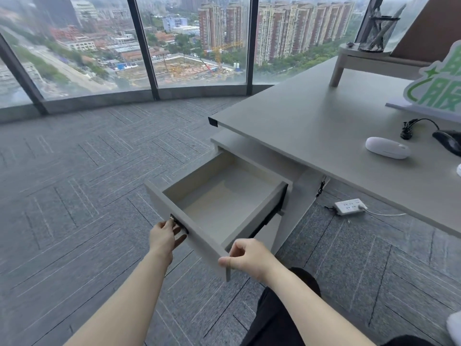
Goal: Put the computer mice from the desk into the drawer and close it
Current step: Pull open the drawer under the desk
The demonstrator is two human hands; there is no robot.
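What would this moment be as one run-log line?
drawer: open, empty | left hand: at drawer handle | right hand: near front corner | white mouse, black mouse: on desk

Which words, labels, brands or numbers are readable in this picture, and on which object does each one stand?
"服": large green character on the white cut-out sign on the desk; the character above it is cut off by the frame edge.
White mouse: no readable mark.
Power strip on the floor: any print is too small to read.
Drawer: no text.

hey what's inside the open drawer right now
Nothing visible: the drawer shows a bare pale floor. The strip just behind its front panel is hidden from view. The white mouse and black mouse are on the desk.
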